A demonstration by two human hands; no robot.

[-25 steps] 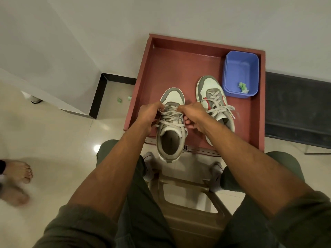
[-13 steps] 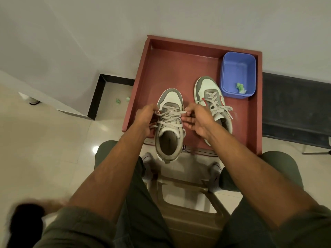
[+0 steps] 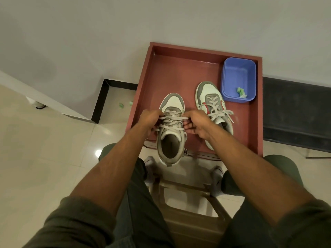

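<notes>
A red-brown tray (image 3: pixel 179 76) with a raised rim sits against the wall; on it a grey-and-white sneaker (image 3: pixel 172 104) points toe to the wall, heel overhanging the near edge; a second sneaker (image 3: pixel 207 92) lies just right; a blue plastic tub (image 3: pixel 238 77) fills the far right corner.

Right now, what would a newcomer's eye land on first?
The left hand and right hand pinching the laces of a grey-white shoe at the near edge of the red tray. Next, the second shoe to its right, and the blue tub in the tray's far right corner, a green scrap inside.
</notes>
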